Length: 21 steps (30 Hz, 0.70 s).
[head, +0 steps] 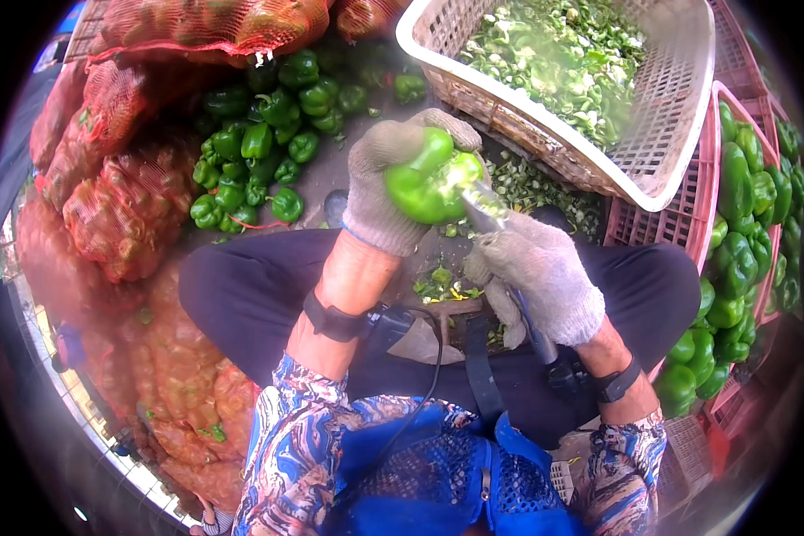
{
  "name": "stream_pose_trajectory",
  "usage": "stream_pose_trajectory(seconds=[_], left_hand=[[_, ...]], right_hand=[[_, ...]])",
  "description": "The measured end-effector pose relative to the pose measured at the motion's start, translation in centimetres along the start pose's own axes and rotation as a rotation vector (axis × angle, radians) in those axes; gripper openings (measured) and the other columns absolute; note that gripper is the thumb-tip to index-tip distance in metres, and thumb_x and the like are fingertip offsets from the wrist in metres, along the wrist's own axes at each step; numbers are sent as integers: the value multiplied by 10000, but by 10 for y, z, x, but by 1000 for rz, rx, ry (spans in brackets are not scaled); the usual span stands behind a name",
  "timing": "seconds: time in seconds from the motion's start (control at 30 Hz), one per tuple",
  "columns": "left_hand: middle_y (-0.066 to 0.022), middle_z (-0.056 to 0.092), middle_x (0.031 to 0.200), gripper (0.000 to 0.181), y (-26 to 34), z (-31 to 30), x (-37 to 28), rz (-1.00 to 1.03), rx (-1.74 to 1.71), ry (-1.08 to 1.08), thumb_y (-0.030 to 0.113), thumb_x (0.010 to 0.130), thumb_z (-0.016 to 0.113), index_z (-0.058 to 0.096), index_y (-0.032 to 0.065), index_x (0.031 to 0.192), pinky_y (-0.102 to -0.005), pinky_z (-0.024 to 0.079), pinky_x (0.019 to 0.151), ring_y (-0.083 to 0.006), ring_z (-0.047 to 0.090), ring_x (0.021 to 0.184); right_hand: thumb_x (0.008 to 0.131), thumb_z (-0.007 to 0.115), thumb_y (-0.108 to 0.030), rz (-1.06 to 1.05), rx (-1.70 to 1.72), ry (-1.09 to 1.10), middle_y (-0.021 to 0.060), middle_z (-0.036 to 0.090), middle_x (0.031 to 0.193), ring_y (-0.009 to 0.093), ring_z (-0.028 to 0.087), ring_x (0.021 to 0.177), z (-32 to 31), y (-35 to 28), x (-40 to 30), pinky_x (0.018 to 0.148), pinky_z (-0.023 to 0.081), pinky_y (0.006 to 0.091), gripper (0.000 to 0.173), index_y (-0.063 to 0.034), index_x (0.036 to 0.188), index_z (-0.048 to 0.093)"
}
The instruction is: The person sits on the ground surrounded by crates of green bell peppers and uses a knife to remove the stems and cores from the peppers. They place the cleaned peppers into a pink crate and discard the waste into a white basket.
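My left hand [385, 177], in a knitted work glove, grips a green bell pepper [415, 184] with its pale stem end turned towards the right. In my gloved right hand [536, 268] is a knife [486, 213]; the blade touches the pepper at its stem end, and bits of green and white cling to the metal. The handle end [539, 331] sticks out below my fist. Both hands are above the ground between my bent legs. How deep the blade sits in the pepper cannot be told.
Loose green peppers [254, 144] lie on the ground ahead left, beside filled red mesh sacks [127, 208]. A white plastic crate [435, 57] of cut pepper trimmings [563, 67] stands ahead right. Pink crates [656, 231] with peppers [737, 261] line the right. Scraps [442, 288] litter the ground.
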<state>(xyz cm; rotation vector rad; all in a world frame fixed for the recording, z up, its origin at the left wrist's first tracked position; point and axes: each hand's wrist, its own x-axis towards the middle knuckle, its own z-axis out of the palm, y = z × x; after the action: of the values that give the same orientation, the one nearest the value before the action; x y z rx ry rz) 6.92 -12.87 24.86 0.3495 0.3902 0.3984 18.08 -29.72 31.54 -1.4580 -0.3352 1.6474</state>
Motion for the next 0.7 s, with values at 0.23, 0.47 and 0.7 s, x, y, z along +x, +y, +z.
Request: stream_pose_trajectory(seconds=[0.23,0.47,0.7], left_hand=[[-287,686,1053,601,12,-14,-6,55,91,-114,395,746,678,639,-40,1159,-376,586,845,-330,697,938],[-260,694,1050,618,20,-15,-4,57,221,-138,294,658,697,636,-52,1165,-401,567,890,-330,691,955],[-229,656,1031,589,17,-16,-5,67,370,-116,283,627,718,642,-57,1103,-416,591,843,-350,681,972]], right_hand=[[1042,575,-311,5,62,-8,91,609,644,185,566,442,-10,-11,-7,453,488,293,352,37,1015,624],[996,609,-260,-427,-960,-16,182,643,896,368,665,662,-11,5,-8,635,557,443,280,-122,1237,642],[1002,651,-377,-455,-1136,139,128,601,650,342,649,596,4,5,-5,543,520,426,365,-21,945,600]])
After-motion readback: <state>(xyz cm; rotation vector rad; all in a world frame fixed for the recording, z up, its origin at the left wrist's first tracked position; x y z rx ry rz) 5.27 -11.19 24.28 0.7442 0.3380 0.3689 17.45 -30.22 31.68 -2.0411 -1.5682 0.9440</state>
